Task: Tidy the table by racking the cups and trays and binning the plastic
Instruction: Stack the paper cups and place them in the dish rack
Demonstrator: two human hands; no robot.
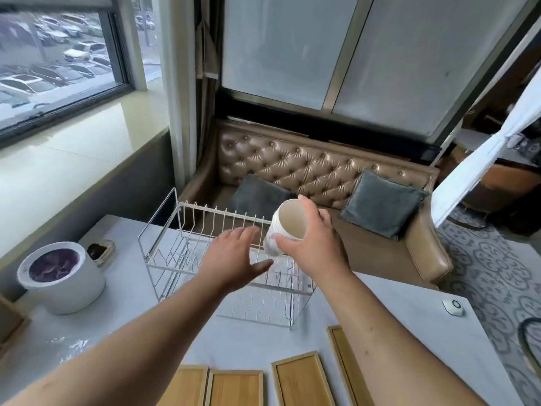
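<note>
Hands above the wire dish rack (187,259) on the bench (380,303).
Right hand (313,244) grips a tilted white cup (285,227), mouth toward camera; left hand (231,256) hovers open, fingers spread.

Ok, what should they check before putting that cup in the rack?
1. Cup held firmly by right hand: ok.
2. Cup empty: ok, inside looks bare.
3. Rack free of other dishes: ok.
4. Left hand out of the way: not ok, it hovers open over the rack.
5. Cup turned mouth down: not ok, it is tilted, mouth towards the camera.
6. Rack steady on table: cannot tell.
</note>
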